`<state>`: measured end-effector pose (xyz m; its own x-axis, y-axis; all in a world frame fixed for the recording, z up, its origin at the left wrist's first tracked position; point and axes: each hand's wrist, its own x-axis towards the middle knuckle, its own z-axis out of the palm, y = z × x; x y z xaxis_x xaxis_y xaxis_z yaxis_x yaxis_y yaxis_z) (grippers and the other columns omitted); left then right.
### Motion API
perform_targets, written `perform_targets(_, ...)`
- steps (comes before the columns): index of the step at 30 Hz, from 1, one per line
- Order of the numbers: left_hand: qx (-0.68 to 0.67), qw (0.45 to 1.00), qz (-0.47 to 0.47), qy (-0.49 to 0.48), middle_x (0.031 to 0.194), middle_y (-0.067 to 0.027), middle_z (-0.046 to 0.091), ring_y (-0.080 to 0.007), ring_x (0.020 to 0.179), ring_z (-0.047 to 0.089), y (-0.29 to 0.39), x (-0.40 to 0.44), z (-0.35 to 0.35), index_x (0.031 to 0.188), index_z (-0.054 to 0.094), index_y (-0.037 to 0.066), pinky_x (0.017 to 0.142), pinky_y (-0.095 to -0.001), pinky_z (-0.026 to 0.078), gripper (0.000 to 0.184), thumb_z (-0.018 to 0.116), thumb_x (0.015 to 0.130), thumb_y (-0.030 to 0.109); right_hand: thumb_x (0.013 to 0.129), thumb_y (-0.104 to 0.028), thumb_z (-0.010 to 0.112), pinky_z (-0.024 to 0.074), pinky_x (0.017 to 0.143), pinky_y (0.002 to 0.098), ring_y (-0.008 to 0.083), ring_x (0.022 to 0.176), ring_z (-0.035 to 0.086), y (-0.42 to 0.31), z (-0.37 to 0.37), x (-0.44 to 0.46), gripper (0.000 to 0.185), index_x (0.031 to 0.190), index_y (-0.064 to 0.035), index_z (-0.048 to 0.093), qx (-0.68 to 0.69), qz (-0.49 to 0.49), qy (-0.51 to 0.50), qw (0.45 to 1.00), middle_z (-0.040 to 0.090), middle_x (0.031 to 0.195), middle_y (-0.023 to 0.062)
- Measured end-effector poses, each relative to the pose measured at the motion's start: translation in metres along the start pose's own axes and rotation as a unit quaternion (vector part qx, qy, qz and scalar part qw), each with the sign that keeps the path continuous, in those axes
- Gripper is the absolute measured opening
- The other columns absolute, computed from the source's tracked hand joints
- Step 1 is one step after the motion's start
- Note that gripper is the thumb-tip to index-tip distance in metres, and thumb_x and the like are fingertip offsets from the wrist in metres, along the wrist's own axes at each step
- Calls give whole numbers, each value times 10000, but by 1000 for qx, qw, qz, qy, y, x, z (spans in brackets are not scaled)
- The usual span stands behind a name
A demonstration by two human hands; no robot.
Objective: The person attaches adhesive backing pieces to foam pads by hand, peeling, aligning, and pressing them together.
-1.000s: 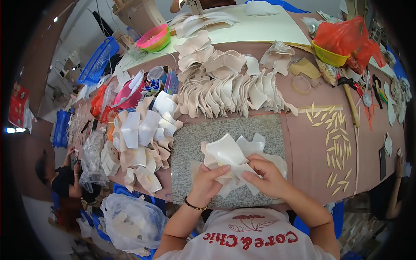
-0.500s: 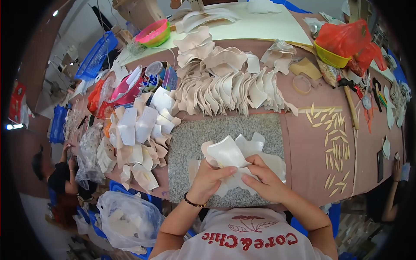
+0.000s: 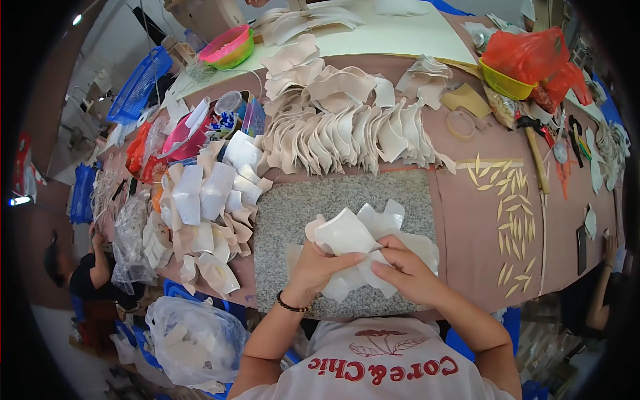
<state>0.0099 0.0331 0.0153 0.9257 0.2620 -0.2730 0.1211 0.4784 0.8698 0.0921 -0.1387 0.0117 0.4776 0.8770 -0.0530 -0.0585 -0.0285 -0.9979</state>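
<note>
My left hand [image 3: 321,268] is closed around a curved white leather-like piece [image 3: 345,231] with a beige edge, its thumb lying across the front. My right hand [image 3: 408,270] pinches a thin white flap [image 3: 375,272] beside it; I cannot tell whether this flap is part of the same piece. Under both hands, loose white translucent sheets [image 3: 383,215] lie on a speckled grey stone slab [image 3: 283,220]. Fingers hide the inner edges of the held pieces.
Beyond the slab stands a long row of beige cut pieces [image 3: 347,139]. More white and beige pieces [image 3: 217,190] are heaped at left. Small yellow leaf-shaped pieces [image 3: 513,220] lie at right, near a hammer [image 3: 535,157]. A plastic bag [image 3: 193,340] hangs below left.
The view has shifted slightly. My right fingers have moved a little, and the white flap between them hangs lower. My left hand keeps its hold on the curved piece.
</note>
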Motion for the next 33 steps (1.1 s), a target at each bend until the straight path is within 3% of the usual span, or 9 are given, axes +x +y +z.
perform_targets(3, -6, 1000, 16, 12, 978, -65, 618, -127, 874, 602, -4, 0, -1, 1069, 533, 5, 743, -255, 497, 418, 695, 690, -62, 891, -165, 533, 372, 866, 292, 215, 995, 458, 1, 2, 2, 237, 1029, 26, 567, -55, -43, -6, 998, 462, 1069, 113)
perform_targets(7, 48, 998, 28, 43, 944, -61, 624, -113, 842, 601, -12, 5, -4, 1032, 553, -2, 701, -241, 490, 382, 697, 680, -32, 897, -187, 523, 387, 828, 302, 229, 958, 470, 4, 7, 5, 245, 1011, 28, 555, -79, -29, 20, 996, 463, 1035, 124)
perform_targets(12, 243, 955, 118, 123, 738, -17, 636, -68, 654, 586, -21, 8, 0, 824, 643, -23, 570, -217, 473, 153, 690, 695, 45, 911, -174, 489, 397, 761, 282, 181, 887, 490, 7, 9, 9, 232, 1008, 24, 561, -100, 55, 56, 992, 478, 995, 95)
perform_targets(15, 276, 938, 152, 143, 713, -9, 638, -57, 623, 577, -24, 8, 2, 807, 658, -27, 548, -213, 468, 134, 690, 707, 57, 910, -168, 483, 394, 732, 277, 175, 850, 488, 17, 13, 11, 220, 964, 31, 560, -92, 44, 89, 991, 482, 963, 92)
perform_targets(22, 216, 960, 120, 133, 780, -23, 639, -62, 664, 579, -28, 8, -1, 879, 639, -22, 560, -212, 466, 172, 688, 737, 62, 898, -160, 491, 414, 683, 310, 223, 788, 511, 17, 16, 10, 226, 874, 55, 558, -67, 9, 131, 989, 491, 914, 130)
perform_targets(24, 142, 983, 53, 103, 860, -34, 630, -70, 750, 580, -27, 7, 0, 947, 615, -13, 617, -213, 469, 206, 672, 764, 63, 888, -133, 500, 416, 678, 305, 217, 788, 514, 16, 15, 9, 201, 878, 56, 566, -71, 9, 128, 989, 499, 919, 125)
perform_targets(27, 196, 977, 15, 76, 912, -38, 616, -81, 815, 571, -29, 7, -5, 1027, 580, -1, 669, -219, 466, 264, 656, 782, 63, 881, -115, 505, 420, 675, 296, 207, 799, 520, 16, 14, 8, 184, 883, 57, 568, -69, 27, 129, 989, 503, 922, 121)
perform_targets(30, 148, 986, -23, 78, 887, -30, 606, -77, 792, 559, -25, 7, -3, 1001, 564, 11, 671, -217, 459, 271, 679, 765, 80, 877, -103, 506, 421, 663, 290, 196, 799, 519, 13, 16, 5, 174, 881, 60, 567, -73, 26, 132, 988, 505, 925, 118)
perform_targets(33, 162, 983, 36, 83, 864, -24, 592, -68, 763, 547, -27, 6, -3, 951, 543, 23, 643, -210, 452, 267, 696, 739, 77, 873, -105, 514, 421, 664, 285, 190, 802, 517, 21, 17, 4, 176, 870, 62, 571, -59, 8, 147, 987, 503, 923, 115)
